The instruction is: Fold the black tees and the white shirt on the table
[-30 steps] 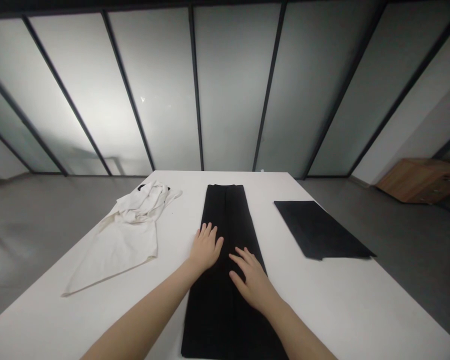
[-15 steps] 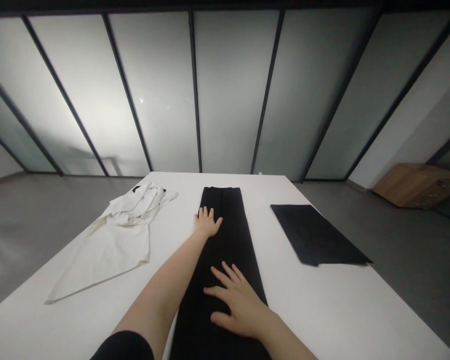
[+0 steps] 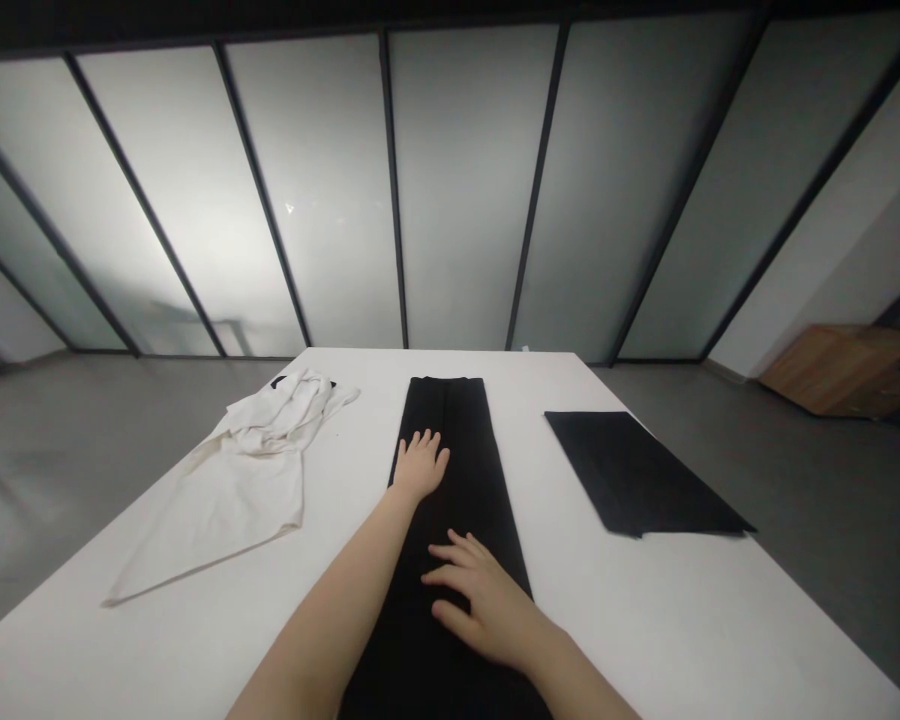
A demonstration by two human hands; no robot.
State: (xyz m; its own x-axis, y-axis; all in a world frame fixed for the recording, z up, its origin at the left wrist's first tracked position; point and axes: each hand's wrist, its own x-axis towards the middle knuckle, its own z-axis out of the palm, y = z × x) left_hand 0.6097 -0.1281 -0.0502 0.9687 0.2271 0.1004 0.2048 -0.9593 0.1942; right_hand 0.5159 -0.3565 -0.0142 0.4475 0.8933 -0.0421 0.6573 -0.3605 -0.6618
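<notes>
A long black garment, which looks like a pair of trousers folded lengthwise point(image 3: 469, 440), lies flat down the middle of the white table point(image 3: 607, 620), its waist end at the far side. My left hand point(image 3: 421, 465) rests on its upper part near the left edge, fingers spread and palm down. Closer to me, my right hand point(image 3: 487, 600) is over the lower part, fingers apart and slightly bent. Neither hand grips anything. The near end of the garment runs out of view at the bottom.
On the table's left lies a crumpled white garment point(image 3: 232, 490) with a bit of black at its far end. A folded black cloth point(image 3: 637, 475) lies at the right edge. Beyond stand frosted glass panels point(image 3: 465, 190). A wooden cabinet point(image 3: 847, 370) is on the floor at right.
My left hand has slid a little toward me along the black garment. My right hand's fingers have drawn slightly closer together and shifted a bit right. The camera view has tilted slightly.
</notes>
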